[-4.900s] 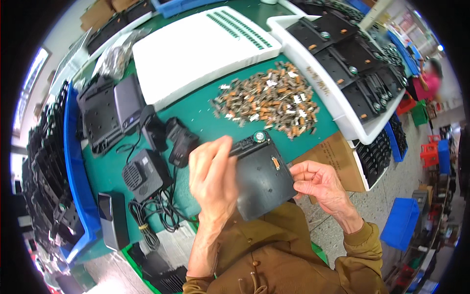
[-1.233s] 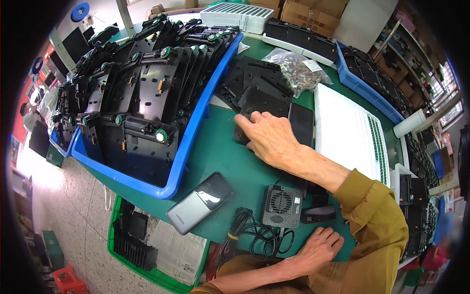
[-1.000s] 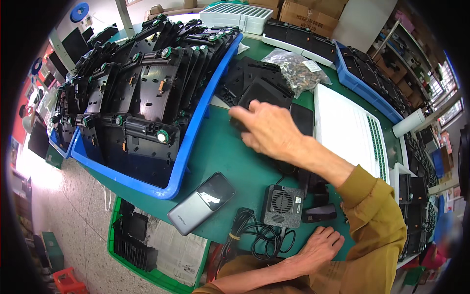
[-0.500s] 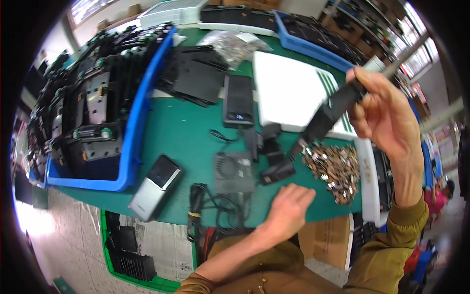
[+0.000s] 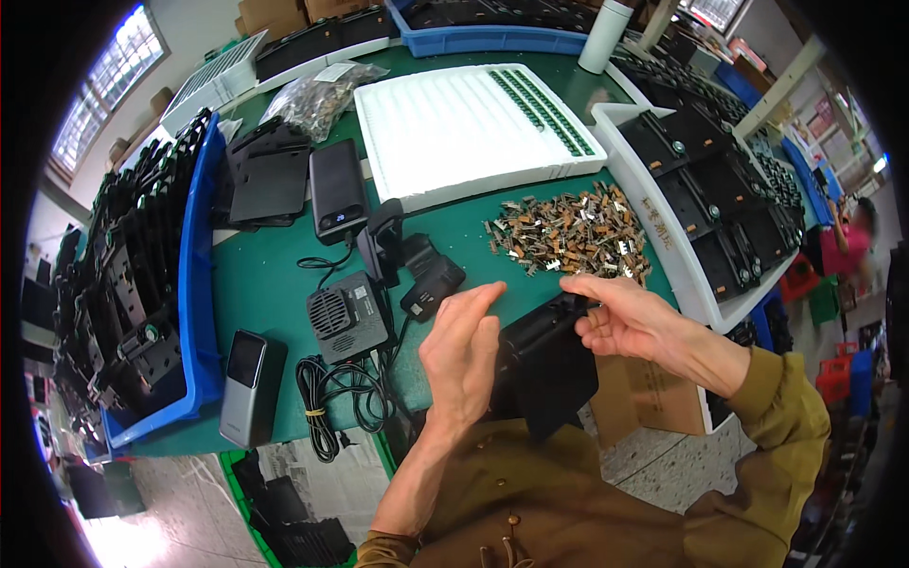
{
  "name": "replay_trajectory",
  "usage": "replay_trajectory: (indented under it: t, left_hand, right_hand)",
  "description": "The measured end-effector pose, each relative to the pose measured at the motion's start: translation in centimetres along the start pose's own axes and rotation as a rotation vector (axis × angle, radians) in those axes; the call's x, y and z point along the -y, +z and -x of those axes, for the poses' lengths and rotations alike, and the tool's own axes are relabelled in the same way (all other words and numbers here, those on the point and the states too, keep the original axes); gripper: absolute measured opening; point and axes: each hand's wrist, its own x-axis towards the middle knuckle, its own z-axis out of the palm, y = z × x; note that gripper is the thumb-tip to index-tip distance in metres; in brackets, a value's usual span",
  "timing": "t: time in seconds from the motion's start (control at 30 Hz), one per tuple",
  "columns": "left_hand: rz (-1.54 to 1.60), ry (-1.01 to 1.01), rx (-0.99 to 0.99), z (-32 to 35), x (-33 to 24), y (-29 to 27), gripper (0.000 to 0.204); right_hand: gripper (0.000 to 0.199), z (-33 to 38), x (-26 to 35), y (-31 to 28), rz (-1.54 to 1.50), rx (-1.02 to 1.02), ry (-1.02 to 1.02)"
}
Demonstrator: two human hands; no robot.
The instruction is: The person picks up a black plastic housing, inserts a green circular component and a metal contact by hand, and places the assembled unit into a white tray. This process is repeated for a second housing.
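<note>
A black plastic panel (image 5: 547,374) with a ridged upper edge hangs over the near edge of the green table, close to my body. My right hand (image 5: 632,322) pinches its right upper corner between thumb and fingers. At the panel's other end is my left hand (image 5: 461,352), its fingers stretched out; whether it touches the panel is hard to make out. Just beyond lies a pile of small copper and silver metal clips (image 5: 573,232). Left of the pile, a black device with a strap (image 5: 426,275) rests on the table.
A white foam tray (image 5: 454,133) with rows of green parts lies beyond the clips. Black panels fill a white bin (image 5: 696,275) at right and a blue bin (image 5: 197,369) at left. A power bank (image 5: 338,192), a fan box (image 5: 347,317), coiled cable (image 5: 322,407) and silver-black device (image 5: 254,388) stand between.
My right hand has brought the black panel down from the upper right to near my body. My left hand has lifted off the table edge beside it. The view has swung right.
</note>
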Motion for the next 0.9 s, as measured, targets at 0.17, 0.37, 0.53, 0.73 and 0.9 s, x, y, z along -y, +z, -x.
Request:
replay_trajectory:
  t: [0.17,0.37,0.53,0.73,0.9]
  left_hand:
    - [0.081,-0.004,-0.167,0.6,0.9,0.1,0.024]
    - [-0.356,0.105,0.135,-0.2,0.0,1.1,0.035]
    - [-0.409,0.069,0.184,-0.2,0.2,1.0,0.033]
    - [-0.461,0.07,0.194,-0.5,0.1,1.5,0.034]
    - [-0.422,0.047,0.214,-0.8,0.3,1.5,0.035]
  right_hand:
    - [0.028,-1.5,-0.3,1.1,-0.024,0.071,0.004]
    - [0.026,-1.8,-1.2,1.4,-0.131,0.149,-0.032]
    - [0.023,1.1,3.4,0.7,0.294,0.112,-0.165]
    - [0.023,-10.3,15.7,-3.5,0.972,-0.454,-1.261]
    - [0.021,-17.5,18.0,-4.2,1.213,-0.494,-1.291]
